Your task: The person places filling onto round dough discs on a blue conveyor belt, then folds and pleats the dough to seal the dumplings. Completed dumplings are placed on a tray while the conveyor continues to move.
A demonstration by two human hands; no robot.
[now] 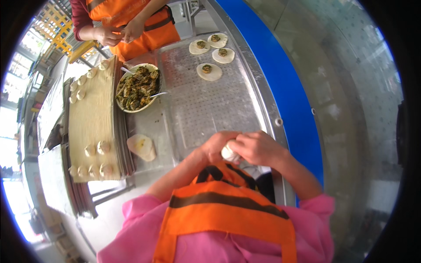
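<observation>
The counter (193, 114) has a perforated metal top. A blue strip (291, 109) runs along its right side; a grey-green surface (355, 101) lies beyond. Round fittings: one (279, 122) on the counter edge, one (313, 111) at the strip's outer edge. Far end: co-worker (127, 30), orange apron (158, 37). Upper left: yellow slatted frame (56, 24).

The left side is lit by bright windows (12, 142), by which the surroundings are partly washed out. A pale floor (115, 206) is seen below the metal table (197, 105). Yellow latticework (51, 27) is placed at the upper left. On the right, the table is bordered by a blue band (280, 74), and beyond it a greyish, glossy surface (351, 114) (whether glass cannot be told) is marked by reflections.
</observation>
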